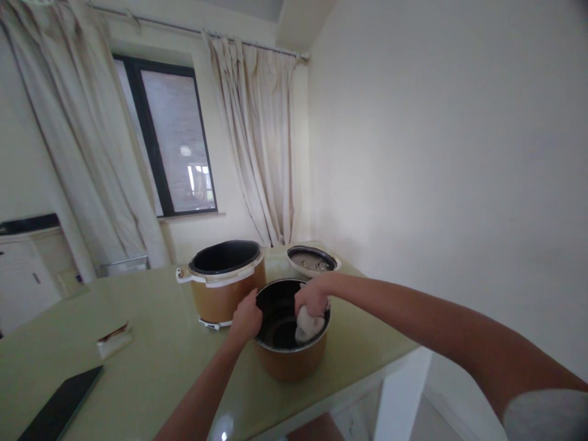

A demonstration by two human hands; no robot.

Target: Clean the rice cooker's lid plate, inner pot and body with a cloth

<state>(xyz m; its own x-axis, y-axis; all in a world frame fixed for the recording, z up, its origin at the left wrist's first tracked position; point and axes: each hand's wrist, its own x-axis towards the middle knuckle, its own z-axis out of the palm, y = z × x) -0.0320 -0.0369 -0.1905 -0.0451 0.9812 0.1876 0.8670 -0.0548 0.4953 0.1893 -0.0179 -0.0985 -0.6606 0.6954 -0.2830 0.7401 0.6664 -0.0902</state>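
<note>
A round inner pot, bronze outside and black inside, stands near the front edge of the pale green table. My left hand is closed on the pot's left rim. My right hand reaches into the pot from the right and is closed on a white cloth, which presses against the inner wall.
A bronze cooker body with a black cavity stands just behind the pot. Its lid lies upside down at the table's far right corner. A small packet and a dark tablet lie at the left. A wall runs close along the right.
</note>
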